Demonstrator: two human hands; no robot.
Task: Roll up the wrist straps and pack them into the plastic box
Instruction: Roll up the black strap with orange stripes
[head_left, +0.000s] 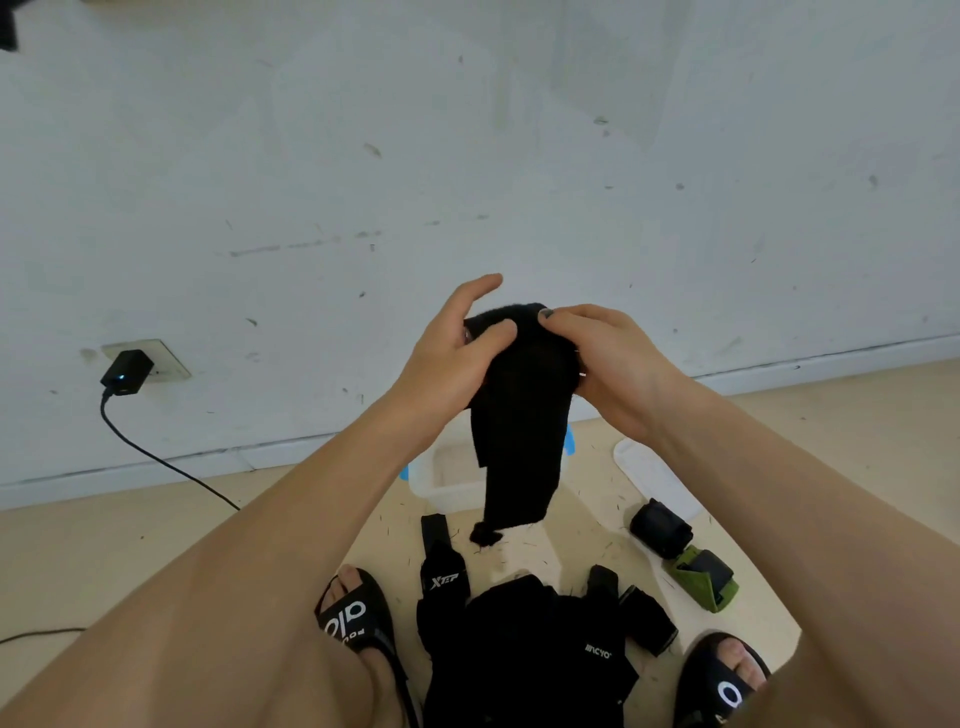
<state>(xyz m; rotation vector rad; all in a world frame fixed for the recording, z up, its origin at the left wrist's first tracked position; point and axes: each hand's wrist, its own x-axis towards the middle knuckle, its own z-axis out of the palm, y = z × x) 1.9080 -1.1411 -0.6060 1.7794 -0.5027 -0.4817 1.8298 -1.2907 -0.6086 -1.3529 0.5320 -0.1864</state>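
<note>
**Rolling a black strap in mid-air over the box**

Scuffed white wall (467, 130) fills the top; beige floor (104, 545) below. Pile of unrolled black wrist straps (519, 649) at 6 o'clock between two slippered feet. Clear plastic box (441, 478) with blue latches just below centre, half hidden by the hanging tail.

Both hands hold one black strap (519, 415) at centre. Left hand (447, 358) curls round the rolled top, thumb pressing on it, forefinger lifted; right hand (608, 364) pinches the other side. Judgement: keep the roll tight, feed the tail up evenly, close the end so it doesn't spring open.

Around: white lid (649, 478) at 4 o'clock, rolled black strap (661, 527) and green strap (706, 577) beside it, charger (126, 371) in a wall socket at 9 o'clock. Forearms partly block the box.
</note>
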